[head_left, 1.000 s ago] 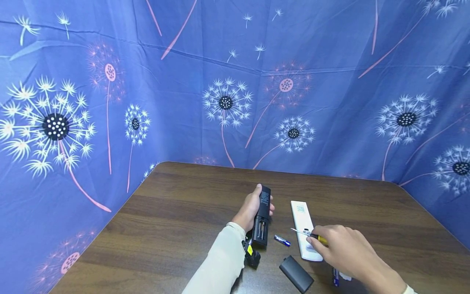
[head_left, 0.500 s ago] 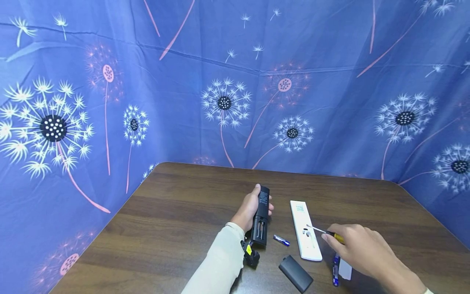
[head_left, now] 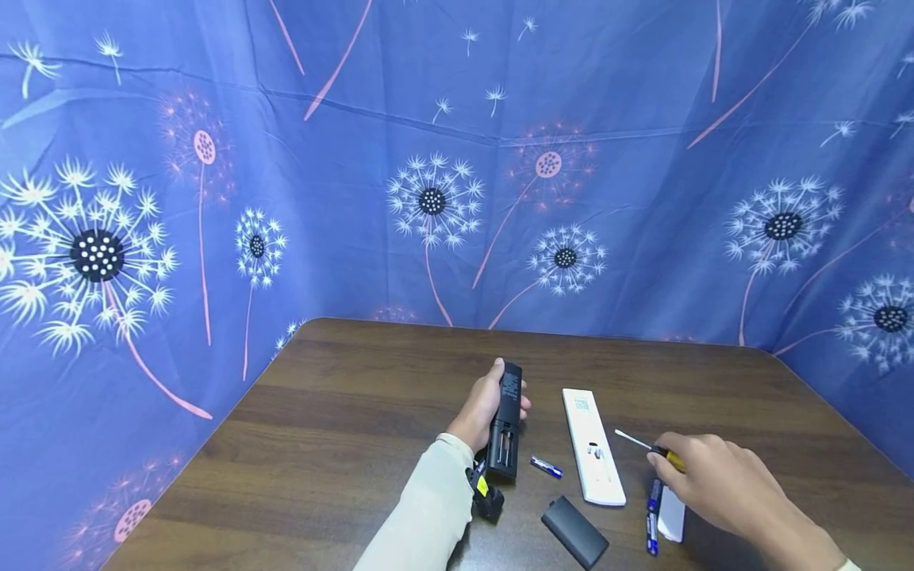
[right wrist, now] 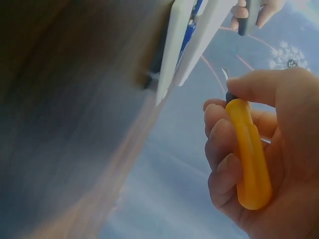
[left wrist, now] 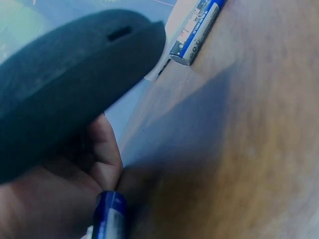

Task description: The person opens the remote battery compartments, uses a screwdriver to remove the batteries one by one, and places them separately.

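My left hand (head_left: 483,408) grips a black remote control (head_left: 509,404) back side up, its battery compartment uncovered at the near end. In the right wrist view, my right hand (right wrist: 294,124) has its fingers curled round the yellow handle of a screwdriver (right wrist: 249,159). The head view puts the screwdriver's metal tip just right of a white remote control (head_left: 593,444), which lies on the table. A blue battery (head_left: 546,466) lies between the two remotes. Close to the right hand, blue batteries (head_left: 653,515) lie beside a small white cover (head_left: 671,514).
A black battery cover (head_left: 574,531) lies on the brown wooden table (head_left: 371,396) toward the front. A black wrist camera (head_left: 487,500) is strapped below the left hand. Blue dandelion-print cloth (head_left: 343,198) hangs behind and along the sides of the table.
My right hand has moved right with the screwdriver, its tip passing from over the white remote to beside it. The batteries and white cover it hid now show. The left hand holds still.
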